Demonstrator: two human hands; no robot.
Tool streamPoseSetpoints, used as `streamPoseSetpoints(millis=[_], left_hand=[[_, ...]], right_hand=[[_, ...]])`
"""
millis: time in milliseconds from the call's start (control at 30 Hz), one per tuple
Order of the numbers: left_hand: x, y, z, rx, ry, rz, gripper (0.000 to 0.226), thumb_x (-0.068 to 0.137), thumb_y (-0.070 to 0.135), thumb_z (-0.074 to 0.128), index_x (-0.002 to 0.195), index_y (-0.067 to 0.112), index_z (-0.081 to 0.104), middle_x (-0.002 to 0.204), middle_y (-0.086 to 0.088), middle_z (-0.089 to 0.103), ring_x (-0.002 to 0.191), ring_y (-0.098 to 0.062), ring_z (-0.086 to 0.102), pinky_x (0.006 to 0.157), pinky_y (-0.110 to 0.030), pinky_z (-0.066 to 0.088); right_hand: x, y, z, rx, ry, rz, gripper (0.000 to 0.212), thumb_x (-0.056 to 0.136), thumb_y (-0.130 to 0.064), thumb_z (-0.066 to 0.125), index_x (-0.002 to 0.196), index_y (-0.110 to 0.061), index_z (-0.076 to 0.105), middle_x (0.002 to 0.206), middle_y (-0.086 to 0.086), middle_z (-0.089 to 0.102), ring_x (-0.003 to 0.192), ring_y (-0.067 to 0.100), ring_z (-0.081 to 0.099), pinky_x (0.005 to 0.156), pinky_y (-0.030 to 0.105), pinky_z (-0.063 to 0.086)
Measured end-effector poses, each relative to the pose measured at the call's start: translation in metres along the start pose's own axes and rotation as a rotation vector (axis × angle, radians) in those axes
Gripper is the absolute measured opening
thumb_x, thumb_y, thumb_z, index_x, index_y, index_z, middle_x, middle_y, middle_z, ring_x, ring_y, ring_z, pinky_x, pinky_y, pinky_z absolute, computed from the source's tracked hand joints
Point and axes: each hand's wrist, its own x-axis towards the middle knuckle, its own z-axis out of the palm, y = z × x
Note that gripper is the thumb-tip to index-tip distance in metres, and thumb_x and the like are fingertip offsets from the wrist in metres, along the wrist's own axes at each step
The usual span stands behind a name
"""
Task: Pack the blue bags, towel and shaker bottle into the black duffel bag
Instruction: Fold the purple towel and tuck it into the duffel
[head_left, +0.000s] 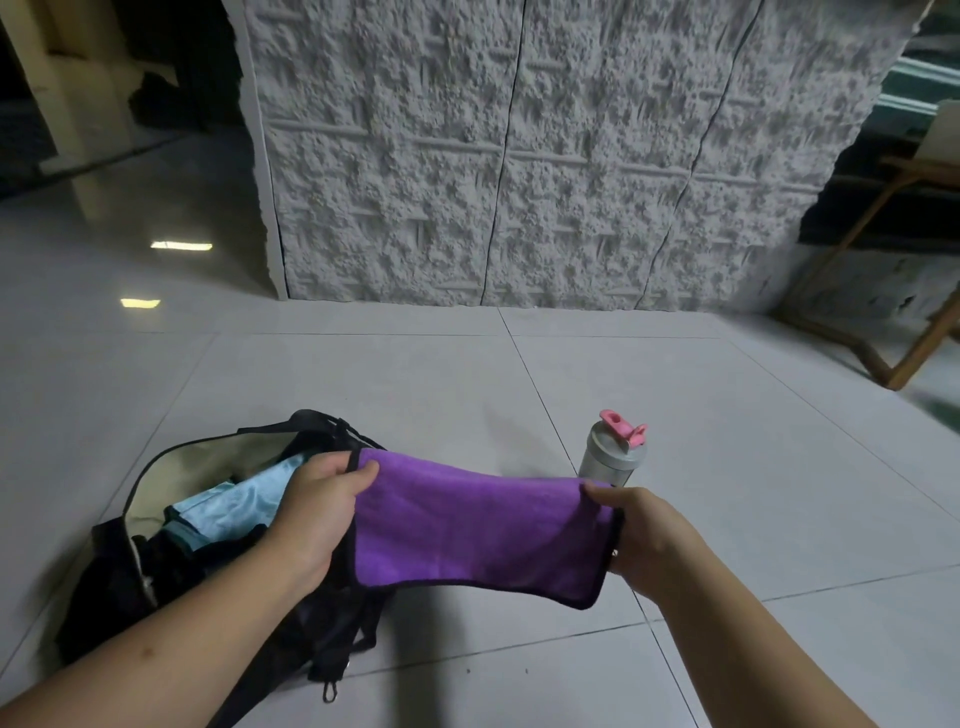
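A purple towel with a dark hem is stretched out flat in the air between my two hands. My left hand pinches its left edge and my right hand grips its right edge. Below my left hand the black duffel bag lies open on the floor, with light blue bags inside it. A grey shaker bottle with a pink flip lid stands upright on the tiles just behind the towel's right end.
Pale glossy floor tiles run all around. A rough grey textured wall panel rises straight ahead. Wooden furniture legs stand at the far right. The duffel's straps trail toward me.
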Motion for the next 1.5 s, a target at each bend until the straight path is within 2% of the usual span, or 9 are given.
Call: streamPoseSetpoints(millis=[100,233,333,533,667,833,933,1300,1500], left_hand=[[0.001,0.000,0.000,-0.074,0.023,0.033,0.024,0.098,0.006,0.061,0.085,0.016,0.079,0.111,0.006,0.073,0.105,-0.020,0.069,0.090,-0.035,0.051],[0.002,-0.001,-0.004,-0.161,-0.045,0.009,0.022,0.095,0.018,0.066,0.115,0.016,0.076,0.121,-0.007,0.075,0.122,-0.026,0.066,0.112,-0.050,0.045],[-0.001,0.009,-0.004,-0.249,-0.083,-0.018,0.020,0.098,0.013,0.062,0.108,0.010,0.078,0.116,-0.009,0.077,0.117,-0.021,0.068,0.109,-0.040,0.046],[0.000,0.022,-0.004,-0.335,-0.115,-0.002,0.023,0.096,0.019,0.063,0.094,0.001,0.078,0.104,-0.020,0.074,0.101,-0.027,0.068,0.101,-0.041,0.048],[0.005,0.025,-0.004,-0.377,-0.131,0.014,0.025,0.091,0.025,0.068,0.102,0.003,0.071,0.102,-0.021,0.069,0.095,-0.030,0.066,0.090,-0.041,0.052],[0.004,0.026,-0.006,-0.299,-0.189,0.034,0.022,0.094,0.010,0.065,0.113,0.004,0.073,0.106,-0.019,0.075,0.092,-0.032,0.074,0.076,-0.041,0.062],[0.004,0.026,-0.007,-0.197,-0.197,0.061,0.025,0.091,-0.001,0.066,0.113,0.009,0.073,0.107,-0.017,0.077,0.093,-0.030,0.075,0.079,-0.041,0.062],[0.008,0.021,-0.001,0.079,-0.171,0.146,0.041,0.100,-0.006,0.056,0.112,0.031,0.071,0.108,-0.007,0.078,0.103,-0.025,0.075,0.092,-0.048,0.059],[0.003,0.003,0.015,0.360,-0.076,0.228,0.057,0.099,0.015,0.056,0.151,0.034,0.040,0.141,0.004,0.063,0.131,-0.015,0.059,0.114,-0.048,0.046]], right_hand=[[0.000,-0.002,-0.004,0.013,0.027,-0.017,0.031,0.089,-0.012,0.072,0.119,-0.003,0.070,0.113,0.017,0.076,0.105,0.034,0.070,0.080,0.043,0.057],[-0.005,-0.008,-0.004,0.102,0.077,-0.128,0.025,0.087,-0.004,0.073,0.111,0.000,0.071,0.102,0.013,0.074,0.092,0.024,0.067,0.094,0.044,0.054],[-0.007,-0.011,-0.002,0.169,0.061,-0.219,0.027,0.086,-0.007,0.074,0.113,-0.001,0.073,0.106,0.009,0.076,0.097,0.018,0.067,0.108,0.040,0.045],[-0.004,-0.015,-0.003,0.251,-0.079,-0.305,0.041,0.080,-0.014,0.076,0.120,-0.003,0.074,0.126,0.010,0.074,0.114,0.020,0.069,0.101,0.033,0.046],[-0.007,-0.014,-0.006,0.264,-0.121,-0.340,0.087,0.055,-0.027,0.096,0.125,0.013,0.063,0.124,0.019,0.071,0.114,0.028,0.067,0.099,0.037,0.044],[-0.015,-0.018,-0.003,0.234,-0.208,-0.360,0.032,0.100,-0.010,0.058,0.130,-0.013,0.068,0.119,-0.002,0.077,0.115,0.017,0.070,0.107,0.041,0.048],[-0.020,-0.021,0.000,0.160,-0.271,-0.382,0.038,0.099,0.000,0.056,0.133,-0.012,0.067,0.115,-0.009,0.078,0.114,0.015,0.071,0.106,0.041,0.049],[-0.024,-0.020,0.010,-0.008,-0.182,-0.439,0.034,0.093,0.010,0.061,0.119,-0.008,0.073,0.115,0.017,0.077,0.108,0.035,0.073,0.096,0.049,0.058],[-0.031,-0.007,0.038,-0.172,-0.031,-0.607,0.008,0.095,-0.010,0.070,0.093,-0.007,0.078,0.097,0.027,0.074,0.090,0.042,0.074,0.088,0.061,0.057]])
